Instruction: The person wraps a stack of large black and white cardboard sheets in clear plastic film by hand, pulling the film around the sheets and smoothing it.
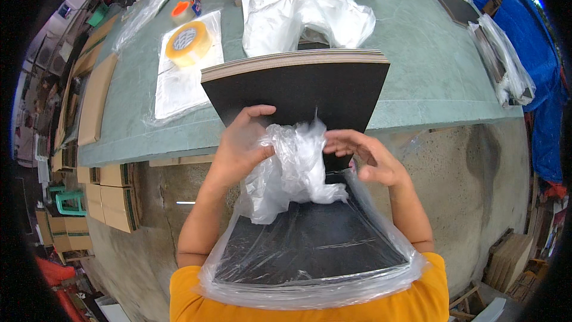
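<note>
In front of me, at the table edge, a thick stack of black boards [292,86] stands with its layered tan edge upward. Crumpled clear plastic film [292,149] bunches against its face. Nearer my chest lies a black panel [310,241] under a clear plastic bag [256,295]. My left hand [241,143] curves open at the left of the bunched film, its thumb at the film's edge and its fingers near the boards. Fingers apart, my right hand [372,158] hovers at the film's right side and holds nothing. Both hands are slightly blurred.
On the green table [411,71] a roll of clear tape [188,43] rests on white plastic sheets [185,86]. A tape dispenser [186,9] stands behind it. White plastic bags [298,6] lie beyond the boards. Wrapped boards [500,59] sit at the right; cardboard boxes [113,200] stand lower left.
</note>
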Action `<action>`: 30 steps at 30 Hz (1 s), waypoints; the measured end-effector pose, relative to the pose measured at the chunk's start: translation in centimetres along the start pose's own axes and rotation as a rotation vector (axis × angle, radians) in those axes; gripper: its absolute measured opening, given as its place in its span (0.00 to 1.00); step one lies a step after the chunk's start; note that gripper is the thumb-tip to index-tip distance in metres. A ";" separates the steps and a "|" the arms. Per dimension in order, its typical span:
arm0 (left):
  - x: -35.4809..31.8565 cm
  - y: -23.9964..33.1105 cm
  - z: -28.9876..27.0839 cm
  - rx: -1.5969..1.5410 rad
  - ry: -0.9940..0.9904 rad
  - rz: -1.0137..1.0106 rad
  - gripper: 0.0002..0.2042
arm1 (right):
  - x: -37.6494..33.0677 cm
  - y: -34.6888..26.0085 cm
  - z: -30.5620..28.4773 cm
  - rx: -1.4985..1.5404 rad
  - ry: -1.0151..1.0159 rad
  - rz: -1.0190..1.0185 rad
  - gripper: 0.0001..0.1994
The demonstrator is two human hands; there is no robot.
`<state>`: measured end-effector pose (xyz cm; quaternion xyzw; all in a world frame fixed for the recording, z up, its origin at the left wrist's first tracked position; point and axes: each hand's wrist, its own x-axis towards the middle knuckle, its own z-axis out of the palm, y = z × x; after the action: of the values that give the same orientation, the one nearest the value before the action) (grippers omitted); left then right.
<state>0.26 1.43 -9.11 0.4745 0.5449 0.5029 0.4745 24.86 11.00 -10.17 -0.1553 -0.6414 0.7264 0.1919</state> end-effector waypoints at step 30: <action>-0.7 1.0 4.1 0.374 -0.216 0.196 0.23 | 0.1 -0.9 3.3 0.148 0.255 0.042 0.09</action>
<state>4.43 1.16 -8.25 0.6558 0.5261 0.3831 0.3827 23.30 8.24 -8.80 -0.2451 -0.5531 0.7501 0.2673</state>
